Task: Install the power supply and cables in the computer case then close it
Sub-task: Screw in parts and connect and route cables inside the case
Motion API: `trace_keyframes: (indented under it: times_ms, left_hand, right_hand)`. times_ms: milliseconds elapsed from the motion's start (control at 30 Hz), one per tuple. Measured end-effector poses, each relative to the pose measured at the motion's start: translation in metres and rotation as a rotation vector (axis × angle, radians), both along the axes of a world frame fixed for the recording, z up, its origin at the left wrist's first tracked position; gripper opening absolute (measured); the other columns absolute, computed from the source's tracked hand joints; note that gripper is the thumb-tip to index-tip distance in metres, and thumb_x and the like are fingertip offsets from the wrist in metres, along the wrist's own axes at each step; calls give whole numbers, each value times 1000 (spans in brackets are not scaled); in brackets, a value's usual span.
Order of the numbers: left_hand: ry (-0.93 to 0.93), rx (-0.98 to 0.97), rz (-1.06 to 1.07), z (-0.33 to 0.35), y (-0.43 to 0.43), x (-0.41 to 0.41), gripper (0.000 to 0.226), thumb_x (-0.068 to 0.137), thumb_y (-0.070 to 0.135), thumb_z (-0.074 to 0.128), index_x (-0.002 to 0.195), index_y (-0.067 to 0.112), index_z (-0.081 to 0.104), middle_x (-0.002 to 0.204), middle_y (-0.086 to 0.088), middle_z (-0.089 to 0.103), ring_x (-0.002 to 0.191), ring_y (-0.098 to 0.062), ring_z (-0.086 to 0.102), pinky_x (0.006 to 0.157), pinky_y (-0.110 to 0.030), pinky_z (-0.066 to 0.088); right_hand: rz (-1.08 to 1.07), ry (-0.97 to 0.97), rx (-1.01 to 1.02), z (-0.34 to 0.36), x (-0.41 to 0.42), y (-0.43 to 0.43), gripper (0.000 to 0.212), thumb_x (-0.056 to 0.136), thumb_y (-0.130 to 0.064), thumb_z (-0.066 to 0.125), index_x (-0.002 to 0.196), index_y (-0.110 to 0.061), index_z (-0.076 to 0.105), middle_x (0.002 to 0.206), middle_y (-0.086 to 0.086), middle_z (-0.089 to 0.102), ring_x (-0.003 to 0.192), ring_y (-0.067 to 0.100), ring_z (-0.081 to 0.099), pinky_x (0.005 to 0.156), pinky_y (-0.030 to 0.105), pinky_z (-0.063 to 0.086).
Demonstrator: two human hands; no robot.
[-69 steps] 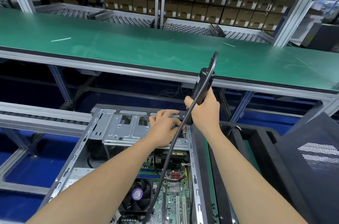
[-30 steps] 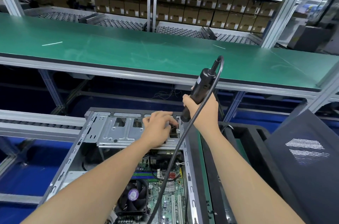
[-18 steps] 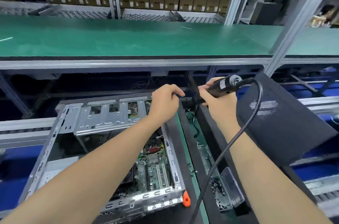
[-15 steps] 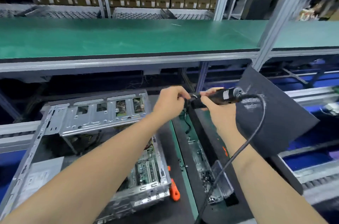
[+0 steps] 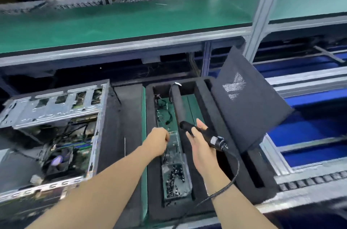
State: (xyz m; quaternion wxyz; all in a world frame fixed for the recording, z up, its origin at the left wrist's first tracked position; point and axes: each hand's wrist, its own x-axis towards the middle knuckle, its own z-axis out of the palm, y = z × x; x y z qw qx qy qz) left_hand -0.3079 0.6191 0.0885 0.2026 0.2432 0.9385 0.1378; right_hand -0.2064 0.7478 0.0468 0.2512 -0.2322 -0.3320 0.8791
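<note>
1. Both hands have come off the rear corner of the computer case (image 5: 52,125) since 0.5 s ago and now sit lower, over the foam tray (image 5: 151,116). The view has swung right too, so the case is pushed to the far left of frame.
2. Far left: the computer case lies on its side, open face up, w/ no cover on it. The motherboard, CPU fan (image 5: 58,160) and loose wires show inside. It's blurred, so finer detail can't be read.
3. Just right of the case is a black mat (image 5: 120,125), then the black foam tray w/ several long slots.
4. Left hand (image 5: 158,139) hovers over the far end of the clear parts box (image 5: 175,153) in the tray's middle slot, back of hand to camera, fingers curled under. Whether they pinch anything I can't tell, as the fingertips are hidden.
5. The parts box holds a heap of small dark screws (image 5: 174,178) at its near end.
6. Right hand (image 5: 200,146), just right of the box, has its palm turned up and grasps the electric screwdriver (image 5: 204,135) round its body. The tool lies slanted, nose to the upper left, cord end to the lower right.
7. A black cord (image 5: 235,172) loops from the tool's rear down past the right forearm to the bottom edge.
8. Right of the hands is the black side panel (image 5: 246,112) w/ a mesh vent patch. It stands tilted at the tray's right side, well apart from the case.
9. Far right: blue conveyor bays (image 5: 309,131). A green shelf (image 5: 131,20) runs across the top.
</note>
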Motion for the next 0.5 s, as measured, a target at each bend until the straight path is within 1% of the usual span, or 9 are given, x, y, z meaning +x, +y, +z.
trace_keyframes:
  times_ms: [67,133,167,267,300,333,400,467,500]
  left_hand:
    - [-2,-24,15,-22,5,3,23,96,-1,54,106,1,74,113,-17,70,104,-30,64,94,-36,52]
    - [-5,-64,53,-42,14,1,19,96,0,53,102,1,71,108,-18,68,90,-28,57,87,-33,52]
    - [-14,-100,86,-48,20,-1,19,95,-1,52,100,4,70,103,-17,67,86,-27,54,83,-32,50]
    - [-22,-203,151,-65,39,-7,19,91,-7,50,94,8,61,80,-9,53,91,-32,64,77,-35,50]
    - [-14,-215,162,-71,45,-9,17,91,-8,52,91,8,59,76,-5,47,88,-30,64,73,-35,50]
    - [-10,-221,175,-76,50,-11,16,90,-8,53,88,8,57,74,-3,45,80,-26,61,69,-34,49]
    - [-4,-236,197,-86,54,-13,24,87,-10,55,76,10,49,72,-1,45,64,-17,50,60,-32,45]
    - [-12,-232,221,-94,55,-16,31,85,-13,53,68,12,43,73,-3,47,59,-14,44,58,-32,43]
    - [-17,-226,229,-97,56,-17,31,84,-14,51,69,12,44,74,-3,48,61,-15,46,59,-33,44]
  right_hand:
    - [33,-2,-18,-6,2,2,38,101,-1,63,137,-12,64,141,-2,66,128,18,65,109,39,52]
    - [48,-11,-37,-10,1,3,38,100,-1,65,136,-12,65,136,-7,69,128,17,65,110,40,50]
    - [44,-16,-47,-13,-1,3,38,99,-1,65,136,-11,65,138,-5,68,128,17,65,108,39,52]
    - [22,-23,-74,-18,-7,6,39,99,1,64,137,-8,64,144,4,64,130,22,63,102,35,57]
    - [20,-21,-73,-20,-9,8,39,99,0,64,137,-7,64,144,4,63,131,23,63,102,35,57]
    - [18,-15,-67,-21,-10,10,40,98,-1,64,137,-7,64,144,4,63,132,23,62,103,35,56]
    - [25,-6,-51,-22,-11,13,42,96,-6,67,138,-7,63,145,2,62,134,23,60,105,35,55]
    - [47,-3,-43,-23,-11,14,47,92,-12,70,139,-7,62,146,1,61,134,23,60,108,38,54]
    - [55,2,-44,-23,-11,14,49,91,-12,70,139,-7,62,146,2,61,134,23,61,109,39,53]
